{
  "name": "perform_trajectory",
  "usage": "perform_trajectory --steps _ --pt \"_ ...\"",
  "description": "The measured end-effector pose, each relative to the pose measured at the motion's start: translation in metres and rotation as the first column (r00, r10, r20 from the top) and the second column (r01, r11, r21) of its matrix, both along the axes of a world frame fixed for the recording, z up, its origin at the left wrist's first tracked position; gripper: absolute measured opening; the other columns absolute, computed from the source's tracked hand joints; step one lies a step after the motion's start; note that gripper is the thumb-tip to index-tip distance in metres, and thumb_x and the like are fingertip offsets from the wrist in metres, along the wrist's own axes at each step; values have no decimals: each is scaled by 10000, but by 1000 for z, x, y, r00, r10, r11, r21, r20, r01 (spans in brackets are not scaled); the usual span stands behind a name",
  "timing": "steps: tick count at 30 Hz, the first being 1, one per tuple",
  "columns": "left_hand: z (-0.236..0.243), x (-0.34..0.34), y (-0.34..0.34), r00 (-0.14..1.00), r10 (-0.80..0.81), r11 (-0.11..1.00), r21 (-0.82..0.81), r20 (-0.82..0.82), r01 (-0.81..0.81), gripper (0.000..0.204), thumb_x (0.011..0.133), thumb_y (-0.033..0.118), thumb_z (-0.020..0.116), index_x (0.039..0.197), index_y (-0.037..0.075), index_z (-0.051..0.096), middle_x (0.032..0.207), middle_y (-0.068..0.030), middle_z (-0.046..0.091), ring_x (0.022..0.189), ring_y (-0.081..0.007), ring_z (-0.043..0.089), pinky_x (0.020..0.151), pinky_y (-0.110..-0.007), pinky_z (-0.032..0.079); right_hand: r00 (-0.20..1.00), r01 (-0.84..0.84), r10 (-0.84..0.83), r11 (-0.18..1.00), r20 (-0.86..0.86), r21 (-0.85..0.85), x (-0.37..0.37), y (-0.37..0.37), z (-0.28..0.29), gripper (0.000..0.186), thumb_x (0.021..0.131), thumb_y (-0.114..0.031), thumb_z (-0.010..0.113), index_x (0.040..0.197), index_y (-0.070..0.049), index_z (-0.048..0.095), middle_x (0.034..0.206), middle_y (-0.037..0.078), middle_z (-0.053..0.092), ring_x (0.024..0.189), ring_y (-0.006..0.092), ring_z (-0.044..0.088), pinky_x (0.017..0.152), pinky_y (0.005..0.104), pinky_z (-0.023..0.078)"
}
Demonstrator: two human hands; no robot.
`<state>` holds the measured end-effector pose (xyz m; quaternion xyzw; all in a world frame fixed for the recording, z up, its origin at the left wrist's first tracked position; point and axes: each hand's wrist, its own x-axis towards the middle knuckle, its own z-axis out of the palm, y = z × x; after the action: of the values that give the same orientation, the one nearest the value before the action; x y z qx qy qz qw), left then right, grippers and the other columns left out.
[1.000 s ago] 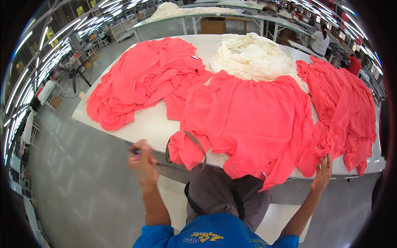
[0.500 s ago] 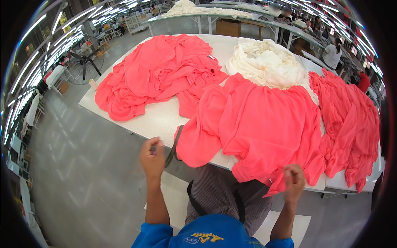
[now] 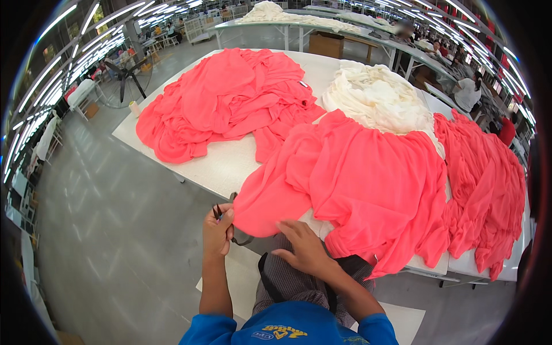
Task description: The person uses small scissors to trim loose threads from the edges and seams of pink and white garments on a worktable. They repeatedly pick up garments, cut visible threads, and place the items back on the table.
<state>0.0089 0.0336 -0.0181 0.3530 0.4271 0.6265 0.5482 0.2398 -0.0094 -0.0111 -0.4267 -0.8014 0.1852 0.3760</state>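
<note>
A coral-pink gathered garment (image 3: 368, 178) lies over the table's front edge, one rounded end hanging down towards my lap. At that end, my left hand (image 3: 218, 232) is closed on a small dark tool with two points, which looks like thread snips (image 3: 217, 212). Its fingers are at the cloth's left edge; whether they also pinch it I cannot tell. A dark strap (image 3: 244, 241) shows just below the cloth there. My right hand (image 3: 303, 248), fingers stretched and apart, hovers over my lap beside the garment's lower edge and holds nothing.
On the white table (image 3: 224, 172) are a coral-pink heap (image 3: 224, 103) at left, a cream heap (image 3: 376, 95) behind and another coral-pink pile (image 3: 486, 184) at right. A thread cone (image 3: 134, 108) stands at the left edge. Beyond are a fan (image 3: 123, 77) and other people.
My right hand has moved left from the garment's lower right to beside its hanging end. My left hand has shifted slightly right, up to the cloth edge. The view has tilted slightly.
</note>
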Motion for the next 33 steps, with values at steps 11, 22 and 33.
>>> perform_trajectory --steps 11,22,33 --pt "11 3 -11 994 103 995 -14 -45 -104 123 868 82 639 963 9 611 752 -56 629 453 -32 431 422 -158 325 720 -74 -292 870 -629 -488 7 47 -39 267 929 -238 591 1061 -8 619 1005 51 633 963 145 568 884 266 423" --pt "-9 55 2 654 285 903 426 -701 63 136 884 111 627 939 -12 647 743 -73 624 652 -121 562 622 -246 452 572 -123 -303 887 -762 -445 33 42 -44 302 994 -237 496 1138 10 590 1036 -21 589 961 56 499 876 233 406" --pt "17 82 19 685 81 873 384 -724 301 172 812 105 698 952 15 654 766 -83 611 665 -161 573 616 -269 459 711 -168 -220 869 -668 -465 38 37 -42 310 1000 -239 479 1167 3 576 1018 -39 570 940 52 493 844 227 410"
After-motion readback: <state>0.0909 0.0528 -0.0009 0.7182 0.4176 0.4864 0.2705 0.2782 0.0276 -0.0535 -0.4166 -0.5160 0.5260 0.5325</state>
